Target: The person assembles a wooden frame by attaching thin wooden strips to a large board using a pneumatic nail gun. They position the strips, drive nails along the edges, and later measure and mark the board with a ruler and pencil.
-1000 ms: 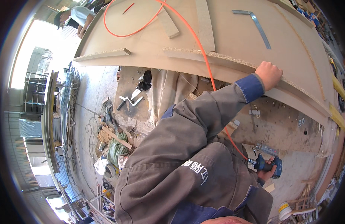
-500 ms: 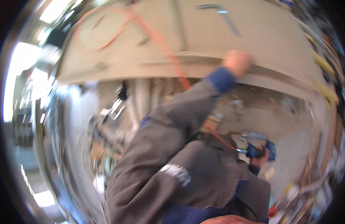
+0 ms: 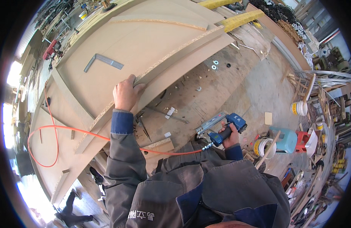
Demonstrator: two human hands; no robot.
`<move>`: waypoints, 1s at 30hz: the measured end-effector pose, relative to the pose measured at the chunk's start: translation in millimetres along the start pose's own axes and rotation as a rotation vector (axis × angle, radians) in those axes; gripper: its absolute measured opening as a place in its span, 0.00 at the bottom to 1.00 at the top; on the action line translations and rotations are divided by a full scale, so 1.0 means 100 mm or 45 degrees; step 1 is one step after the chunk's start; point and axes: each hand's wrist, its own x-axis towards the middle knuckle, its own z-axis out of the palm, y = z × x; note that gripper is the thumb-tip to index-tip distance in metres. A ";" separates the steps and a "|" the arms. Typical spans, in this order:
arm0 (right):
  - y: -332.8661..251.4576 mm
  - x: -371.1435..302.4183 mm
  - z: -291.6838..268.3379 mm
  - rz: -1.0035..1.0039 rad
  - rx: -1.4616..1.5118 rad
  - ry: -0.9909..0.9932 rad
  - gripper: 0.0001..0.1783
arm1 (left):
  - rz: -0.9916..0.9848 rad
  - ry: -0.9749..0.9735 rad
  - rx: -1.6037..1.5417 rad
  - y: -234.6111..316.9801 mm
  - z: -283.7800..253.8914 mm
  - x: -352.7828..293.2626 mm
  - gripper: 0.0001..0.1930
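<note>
My left hand (image 3: 125,94) is closed over the top edge of a long upright chipboard strip (image 3: 162,60), thumb on the near side. This strip stands along the near side of a large beige wooden panel (image 3: 141,40). In my right hand (image 3: 230,137) is a blue nail gun (image 3: 237,121), held by its dark grip low beside my body, apart from the panel. Its silver magazine (image 3: 211,123) points up and left. An orange air hose (image 3: 175,153) runs from the gun's fitting, passes my left sleeve and loops over the panel. A metal carpenter's square (image 3: 109,61) lies on the panel beyond my left hand.
Yellow beams (image 3: 242,21) reach out under the panel's far right end. Screws, washers (image 3: 214,67) and scraps litter the worktop below. To the right stand white buckets (image 3: 264,147) and a turquoise jug (image 3: 283,140). Another person's dark legs (image 3: 71,212) show at lower left.
My view has swung to the right and steadied from a blur. The left hand still rests on the panel's edge strip, and the nail gun remains in my right hand.
</note>
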 end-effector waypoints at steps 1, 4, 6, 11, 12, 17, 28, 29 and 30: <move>-0.01 -0.01 -0.02 0.006 0.019 -0.002 0.19 | -0.009 -0.006 -0.009 0.00 0.01 0.02 0.20; -0.05 -0.01 -0.03 0.017 0.044 -0.019 0.18 | -0.028 -0.017 0.006 -0.01 0.03 0.04 0.21; -0.04 0.00 0.01 0.020 0.022 -0.041 0.20 | -0.017 -0.012 0.024 -0.04 0.04 0.02 0.21; -0.17 0.38 -0.36 0.139 -0.050 -0.311 0.19 | -0.077 -0.116 0.059 -0.13 -0.07 -0.07 0.23; -0.13 0.22 -0.21 0.061 -0.165 -0.235 0.18 | -0.100 -0.091 0.099 -0.15 -0.07 -0.08 0.23; -0.24 0.19 -0.20 0.023 -0.164 -0.554 0.30 | 0.036 0.137 0.074 -0.08 0.17 -0.04 0.19; -0.16 0.61 0.33 0.160 -0.337 -0.613 0.28 | -0.030 0.152 -0.006 -0.05 0.24 -0.09 0.15; -0.12 0.68 0.35 0.133 -0.361 -0.585 0.28 | -0.032 0.153 -0.007 -0.06 0.24 -0.08 0.15; -0.08 0.73 0.36 0.122 -0.387 -0.613 0.29 | -0.034 0.153 -0.010 -0.06 0.25 -0.08 0.15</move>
